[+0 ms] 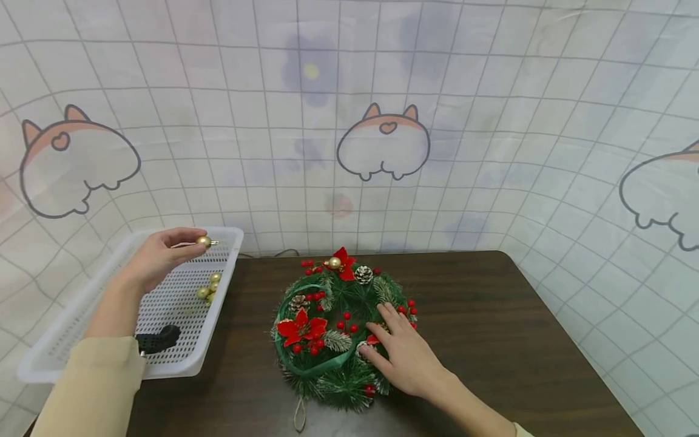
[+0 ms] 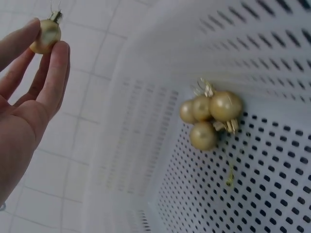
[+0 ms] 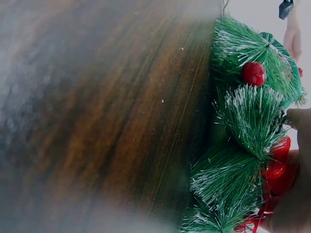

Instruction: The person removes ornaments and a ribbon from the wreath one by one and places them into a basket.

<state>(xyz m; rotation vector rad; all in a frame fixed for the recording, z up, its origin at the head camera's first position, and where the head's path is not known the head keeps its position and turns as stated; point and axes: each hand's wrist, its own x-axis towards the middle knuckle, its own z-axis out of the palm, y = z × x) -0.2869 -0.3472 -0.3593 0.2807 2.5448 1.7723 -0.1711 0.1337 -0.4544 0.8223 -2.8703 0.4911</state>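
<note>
- Two hands are at work: the left hand (image 1: 158, 260) pinches a gold ball (image 1: 204, 241) between thumb and fingers, its metal cap and wire loop sticking out free.
- One held ball, then, hangs in the air above the far part of a white basket (image 1: 169, 306), apart from the balls inside.
- Spread fingers of the right hand (image 1: 406, 357) rest on the right side of a green wreath (image 1: 349, 294), over a partly covered red flower; whether they grip anything beneath cannot be told.
- Four more gold balls (image 2: 203, 136) lie clustered in the basket, near its wall.
- Another gold ball (image 1: 335, 263) sits at the wreath's far edge, against a red flower (image 1: 344, 268), with a white-tipped pine cone (image 1: 363, 275) just beside.
- A second red flower (image 1: 302, 328) is on the wreath's left side, near red berries and a green ribbon (image 1: 322, 366).
- The wreath lies flat on a dark wooden counter (image 1: 469, 315), right of the basket; its twine loop (image 1: 300, 416) extends from the near edge.
- Behind everything hangs white gridded cloth (image 1: 475, 152) with cartoon animals.
</note>
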